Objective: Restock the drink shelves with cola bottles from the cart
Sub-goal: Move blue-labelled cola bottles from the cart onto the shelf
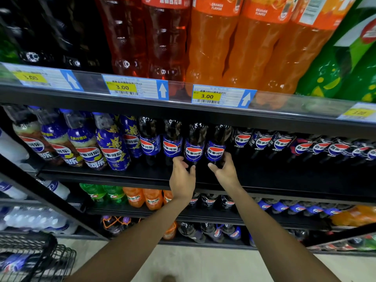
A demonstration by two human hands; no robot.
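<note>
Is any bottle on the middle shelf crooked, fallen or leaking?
Nothing stands out. The left hand grips the left cola bottle, the right hand the right cola bottle; both stand upright, labels forward. No spill shows.

I am in a shop, in the row where the drinks are. Long black shelves run from left to right, one above the other, all full of bottles in neat rows. Yellow price tags that say 3.00 sit on the top shelf's front edge, with bar codes and white arrows. Many cola bottles with the same label stand side by side. A wire shopping cart is near me on the left.
</note>
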